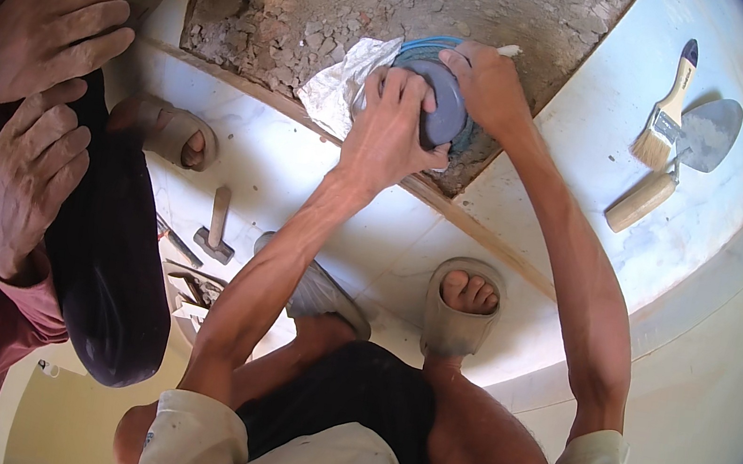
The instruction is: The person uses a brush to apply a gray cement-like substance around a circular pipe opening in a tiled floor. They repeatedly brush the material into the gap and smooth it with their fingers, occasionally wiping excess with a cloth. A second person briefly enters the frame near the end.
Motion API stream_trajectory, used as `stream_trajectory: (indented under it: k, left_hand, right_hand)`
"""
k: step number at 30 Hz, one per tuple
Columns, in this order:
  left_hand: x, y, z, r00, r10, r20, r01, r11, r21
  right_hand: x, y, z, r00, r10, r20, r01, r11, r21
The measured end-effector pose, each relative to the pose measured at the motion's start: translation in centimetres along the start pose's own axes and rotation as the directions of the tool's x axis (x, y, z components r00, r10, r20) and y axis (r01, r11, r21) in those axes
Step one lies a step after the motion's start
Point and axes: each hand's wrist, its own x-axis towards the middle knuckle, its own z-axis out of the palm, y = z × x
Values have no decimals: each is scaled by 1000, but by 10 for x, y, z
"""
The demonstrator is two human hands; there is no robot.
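Observation:
A grey round cap-like disc [447, 105] is at the near right corner of a recessed bed of rough earth [327, 7]. My left hand [390, 125] is closed around its left and near side, with the fingers over its top. My right hand [490, 83] bends its fingers over the far right edge of the disc. Thin blue strands [431, 43] curve around the far side of the disc, and a crumpled white plastic sheet [343, 86] lies to its left. Whatever is under the disc is hidden.
A paintbrush [666, 117], and a trowel [710, 134] beside it, lie on the pale tiles at right. A hammer [217, 227] and several other tools [193, 286] are left of my legs. Another person's hands [52, 35] are at far left. A wooden strip [476, 232] edges the earth.

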Motion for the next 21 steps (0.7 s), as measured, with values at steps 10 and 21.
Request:
stream_trajectory:
  k: [10,21]
  left_hand:
    - [6,3,-10,996,-85,-10,83,988,-133]
    - [10,7,-13,992,-106,66,112,991,-78]
  right_hand:
    - [-14,2,-23,967,211,143,-231,963,138]
    - [-12,1,-39,934,129,333,-97,989,-112]
